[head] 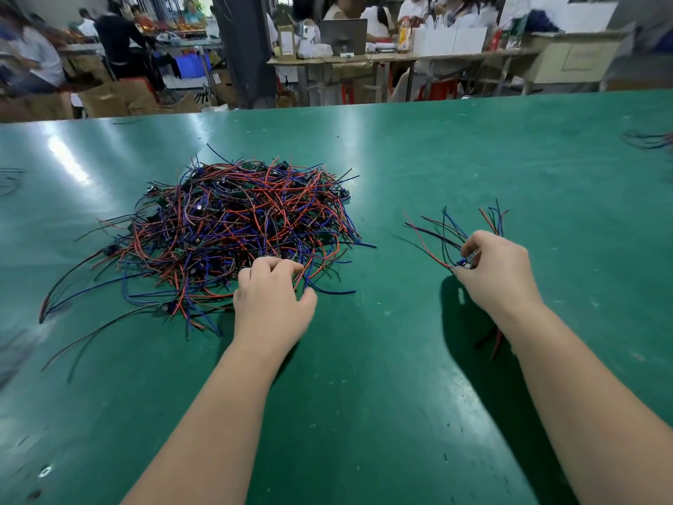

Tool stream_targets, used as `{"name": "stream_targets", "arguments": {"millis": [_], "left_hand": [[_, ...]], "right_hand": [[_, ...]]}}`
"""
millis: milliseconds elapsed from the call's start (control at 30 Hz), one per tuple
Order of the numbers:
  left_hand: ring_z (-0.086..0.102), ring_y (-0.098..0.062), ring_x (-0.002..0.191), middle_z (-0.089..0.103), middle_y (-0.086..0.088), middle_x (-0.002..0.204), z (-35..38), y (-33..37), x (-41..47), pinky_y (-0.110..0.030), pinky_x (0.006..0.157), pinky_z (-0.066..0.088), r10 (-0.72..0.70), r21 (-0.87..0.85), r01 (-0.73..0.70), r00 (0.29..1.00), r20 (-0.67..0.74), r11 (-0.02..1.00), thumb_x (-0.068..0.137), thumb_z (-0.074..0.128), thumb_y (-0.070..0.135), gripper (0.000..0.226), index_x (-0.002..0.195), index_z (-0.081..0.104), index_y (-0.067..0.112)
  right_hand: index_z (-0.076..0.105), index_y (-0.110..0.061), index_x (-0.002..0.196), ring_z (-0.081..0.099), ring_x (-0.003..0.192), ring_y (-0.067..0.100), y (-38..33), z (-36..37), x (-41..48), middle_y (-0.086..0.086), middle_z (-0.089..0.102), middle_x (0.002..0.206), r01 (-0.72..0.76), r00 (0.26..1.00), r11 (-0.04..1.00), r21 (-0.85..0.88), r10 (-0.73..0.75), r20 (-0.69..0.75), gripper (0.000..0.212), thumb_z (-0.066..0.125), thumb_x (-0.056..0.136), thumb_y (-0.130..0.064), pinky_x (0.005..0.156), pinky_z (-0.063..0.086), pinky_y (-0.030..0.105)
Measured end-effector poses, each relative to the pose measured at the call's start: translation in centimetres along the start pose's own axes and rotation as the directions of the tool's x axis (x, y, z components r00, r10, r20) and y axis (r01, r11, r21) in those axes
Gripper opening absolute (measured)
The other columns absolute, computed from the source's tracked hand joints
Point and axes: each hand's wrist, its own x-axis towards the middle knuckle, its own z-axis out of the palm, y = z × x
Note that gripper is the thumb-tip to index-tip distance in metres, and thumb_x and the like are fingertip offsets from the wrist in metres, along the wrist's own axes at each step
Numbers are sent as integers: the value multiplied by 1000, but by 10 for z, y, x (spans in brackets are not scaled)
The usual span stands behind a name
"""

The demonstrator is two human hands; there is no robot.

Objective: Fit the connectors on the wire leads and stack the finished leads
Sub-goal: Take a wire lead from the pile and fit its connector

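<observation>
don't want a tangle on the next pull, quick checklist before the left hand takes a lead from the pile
1. Right hand holds the bundle of leads: ok, fingers curled round it.
2. Left hand at the near edge of the wire pile: ok, fingers on the wires.
3. One lead singled out by the left hand: cannot tell, fingers hide it.
4. Connector seated at the right fingertips: cannot tell, the small blue part is partly hidden.
5. Bare green table between pile and bundle: ok.

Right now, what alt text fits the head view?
A person's left hand touches the near edge of a large tangled pile of red and blue wire leads on a green table, while the right hand grips a small bundle of leads.
</observation>
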Motion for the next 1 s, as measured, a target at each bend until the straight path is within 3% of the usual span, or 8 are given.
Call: {"name": "stream_targets", "arguments": {"millis": [100,233,433,500,600,700,867,1000], "left_hand": [[36,-25,121,47,1,129,3,-1,0,-39,100,32,-35,34,32,996,83,999,86,59,39,36,121,58,30],[34,-24,124,46,4,130,7,-2,-1,-42,104,28,-57,36,53,988,146,998,87,57,44,35,121,57,33],[34,-23,126,46,5,134,7,-2,1,-43,106,26,-57,35,52,988,144,998,87,55,45,38,122,58,31],[35,-22,125,46,6,134,7,-2,1,-42,106,26,-53,36,48,988,147,998,88,55,45,39,124,57,30],[36,-22,125,47,6,134,8,-2,1,-41,105,26,-53,34,49,988,145,998,87,56,45,40,124,58,30],[36,-23,124,47,6,133,8,-2,1,-41,103,26,-46,41,41,989,138,998,87,55,45,39,123,59,30],[48,-22,116,57,5,123,4,0,2,-43,100,30,-9,63,3,996,88,998,91,51,38,32,119,62,28],[54,-22,109,63,2,115,1,-1,1,-41,94,36,38,39,-39,999,28,998,93,51,27,28,118,63,26]], "right_hand": [[65,-10,79,57,86,28,0,-1,0,8,65,83,1,1000,1000,-6,-1,20,8,70,78,-4,71,44,29],[72,-6,85,59,90,30,1,-2,1,13,66,90,12,1000,1000,-22,-12,10,8,73,78,-9,79,43,29],[72,0,88,51,75,23,-10,-9,-4,18,58,88,268,913,957,115,-214,-348,8,68,81,0,74,35,17],[71,2,87,49,74,23,-10,-9,-3,19,57,89,292,894,952,91,-238,-379,9,67,80,5,72,32,16],[73,4,80,52,83,30,-2,-5,1,22,62,86,187,973,980,-73,-195,-124,10,63,80,5,71,35,25],[69,8,80,52,95,36,-1,0,-2,26,60,92,113,989,974,-195,-92,115,14,57,79,3,74,45,36],[53,-8,57,50,84,37,-8,-4,-5,11,39,77,72,985,963,-261,-27,170,26,50,82,0,62,35,31],[65,-12,99,46,102,33,-9,-6,-9,10,47,102,51,990,859,-509,22,137,18,51,88,-14,81,35,35]]}}
